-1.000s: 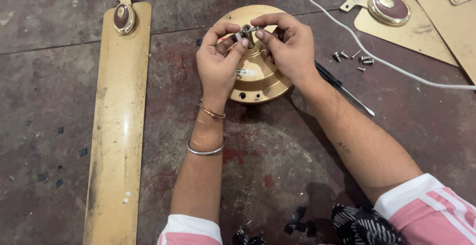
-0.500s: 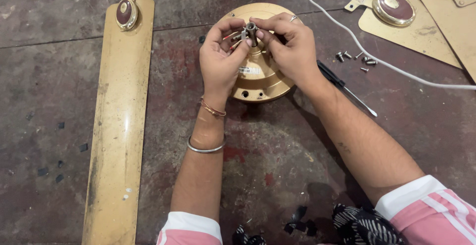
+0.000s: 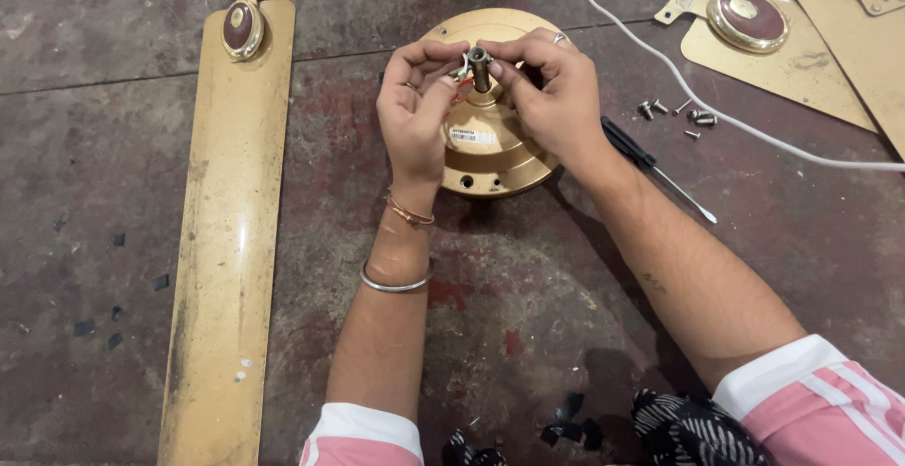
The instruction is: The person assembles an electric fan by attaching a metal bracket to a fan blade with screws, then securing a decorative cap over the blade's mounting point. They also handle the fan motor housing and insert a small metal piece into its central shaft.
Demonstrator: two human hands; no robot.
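Two hands are closed on the short steel shaft (image 3: pixel 479 65) rising from a gold fan motor (image 3: pixel 485 141) resting on the floor (image 3: pixel 113 61); left hand (image 3: pixel 415 113) fingertips pinch thin wires (image 3: pixel 460 78) beside it; right hand (image 3: pixel 551 94) is curled around its other side; motor judged heavy, rigid, best gripped by the rim; wires judged fragile; screws (image 3: pixel 674 113) and screwdriver (image 3: pixel 655 166) lie nearby

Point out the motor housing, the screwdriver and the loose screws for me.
gold motor housing (image 3: pixel 485 160): head view, on its front face below the label.
screwdriver (image 3: pixel 630 148): head view, on its black handle.
loose screws (image 3: pixel 699 118): head view, on one screw in the cluster.
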